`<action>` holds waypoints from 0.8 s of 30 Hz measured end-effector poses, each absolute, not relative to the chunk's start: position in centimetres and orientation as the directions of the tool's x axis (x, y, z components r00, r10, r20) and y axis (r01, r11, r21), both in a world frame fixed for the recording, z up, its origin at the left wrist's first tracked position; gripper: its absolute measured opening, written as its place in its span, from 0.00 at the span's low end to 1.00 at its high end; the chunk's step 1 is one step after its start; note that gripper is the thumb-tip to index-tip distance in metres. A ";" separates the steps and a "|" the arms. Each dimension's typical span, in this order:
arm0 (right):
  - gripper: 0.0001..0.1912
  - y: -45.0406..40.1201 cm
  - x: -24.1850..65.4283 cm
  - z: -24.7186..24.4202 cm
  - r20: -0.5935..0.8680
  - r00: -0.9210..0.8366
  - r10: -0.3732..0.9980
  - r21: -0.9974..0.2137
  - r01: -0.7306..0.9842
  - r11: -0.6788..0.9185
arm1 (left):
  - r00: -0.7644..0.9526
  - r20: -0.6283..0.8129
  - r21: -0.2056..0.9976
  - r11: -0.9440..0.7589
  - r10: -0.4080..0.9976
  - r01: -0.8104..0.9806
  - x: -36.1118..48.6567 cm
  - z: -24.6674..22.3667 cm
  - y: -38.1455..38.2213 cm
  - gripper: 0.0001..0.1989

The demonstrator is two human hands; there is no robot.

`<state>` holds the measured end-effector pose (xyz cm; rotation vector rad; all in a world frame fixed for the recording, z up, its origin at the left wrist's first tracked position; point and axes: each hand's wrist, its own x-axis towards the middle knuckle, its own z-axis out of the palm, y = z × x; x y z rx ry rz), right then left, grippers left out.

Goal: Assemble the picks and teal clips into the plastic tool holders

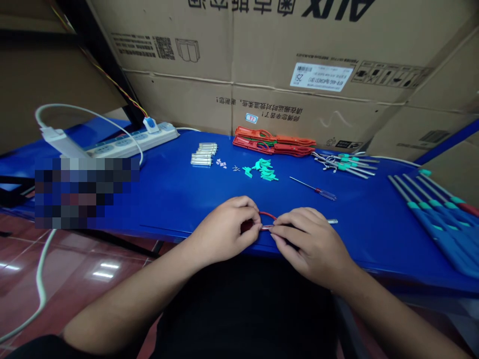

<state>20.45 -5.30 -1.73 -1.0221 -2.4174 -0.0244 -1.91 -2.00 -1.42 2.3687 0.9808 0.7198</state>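
Observation:
Close to the table's front edge, my two hands meet around a slim red plastic piece with a curved, open outline. Its thumb and fingers pinched, my left hand grips the left end. At the right part of the piece, my right hand is closed with its fingertips on it. A short metal end sticks out beyond the right hand; whether it joins the red piece is hidden. Behind the right hand lies a screwdriver with a clear handle.
Red and orange plastic shells lie at the back, near small teal parts and clear-and-metal cylinders. Metal rods with white wires are behind right. Blue-handled tools occupy the right side. A power strip stands left; cardboard rises behind.

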 end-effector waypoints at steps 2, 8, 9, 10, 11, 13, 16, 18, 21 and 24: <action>0.08 -5.3 20.5 -1.9 0.479 -0.585 0.654 -0.169 0.670 0.723 | 0.616 0.286 0.592 -0.640 0.734 0.489 -1.9 -1.4 -2.0 0.05; 0.08 -5.1 20.6 -2.3 0.498 -0.604 0.622 -0.129 0.658 0.742 | 0.635 0.306 0.579 -0.668 0.709 0.467 -2.0 -1.4 -2.1 0.06; 0.08 -5.1 20.6 -2.3 0.501 -0.604 0.620 -0.129 0.656 0.743 | 0.638 0.307 0.579 -0.670 0.706 0.464 -2.0 -1.4 -2.1 0.07; 0.08 -5.1 20.6 -2.3 0.501 -0.603 0.621 -0.131 0.656 0.743 | 0.639 0.308 0.579 -0.672 0.704 0.461 -2.0 -1.4 -2.2 0.07; 0.08 -5.1 20.7 -2.3 0.500 -0.602 0.623 -0.134 0.657 0.742 | 0.641 0.312 0.579 -0.675 0.702 0.458 -2.0 -1.5 -2.2 0.07; 0.08 -5.2 20.7 -2.3 0.498 -0.600 0.626 -0.142 0.656 0.741 | 0.641 0.318 0.579 -0.678 0.699 0.453 -2.1 -1.5 -2.2 0.07; 0.08 -5.2 20.6 -2.2 0.489 -0.590 0.642 -0.159 0.663 0.731 | 0.642 0.325 0.573 -0.685 0.694 0.450 -2.3 -1.7 -2.2 0.07; 0.08 -5.2 20.6 -2.2 0.473 -0.584 0.660 -0.178 0.670 0.720 | 0.647 0.327 0.564 -0.691 0.689 0.452 -2.3 -1.8 -2.2 0.08; 0.08 -5.1 20.6 -2.1 0.448 -0.578 0.682 -0.205 0.676 0.708 | 0.644 0.348 0.544 -0.706 0.681 0.453 -2.4 -2.0 -2.2 0.09; 0.08 -5.1 20.6 -2.1 0.444 -0.575 0.688 -0.218 0.675 0.705 | 0.640 0.371 0.530 -0.719 0.672 0.448 -2.4 -2.2 -2.2 0.10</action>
